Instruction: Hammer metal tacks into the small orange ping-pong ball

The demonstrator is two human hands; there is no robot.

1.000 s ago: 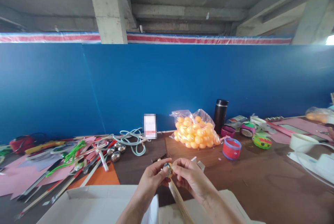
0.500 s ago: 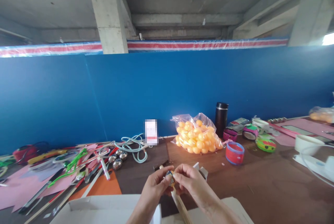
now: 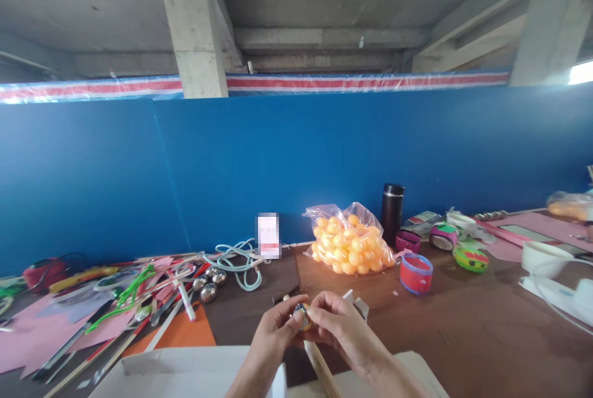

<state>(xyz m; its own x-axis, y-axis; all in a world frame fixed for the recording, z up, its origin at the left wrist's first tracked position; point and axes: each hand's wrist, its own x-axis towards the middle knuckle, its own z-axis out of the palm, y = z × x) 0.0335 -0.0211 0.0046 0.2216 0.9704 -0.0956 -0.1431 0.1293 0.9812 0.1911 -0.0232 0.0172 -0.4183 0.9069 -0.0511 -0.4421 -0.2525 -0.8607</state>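
Near the bottom middle, my left hand [image 3: 277, 327] pinches a small round object [image 3: 302, 316] with dark and yellowish patches. From the right, the thumb and index finger of my right hand [image 3: 340, 325] close on the same object's edge. Just below both hands, a pale wooden stick [image 3: 319, 368] slants down to the frame's bottom. Behind my right hand lies a white piece [image 3: 361, 307], partly covered. A white open box [image 3: 185, 370] is left of my left wrist.
A clear bag of orange balls [image 3: 349, 246] stands beyond my hands, beside a black bottle [image 3: 392, 212]. A red and blue ring [image 3: 416, 273] sits to the right. Shiny metal balls [image 3: 208, 292], a pale blue cord [image 3: 248, 280] and sticks over coloured paper spread across the left.
My right hand's fingers have shifted slightly around the small object. The camera view has moved a little; my left hand stays almost in place.
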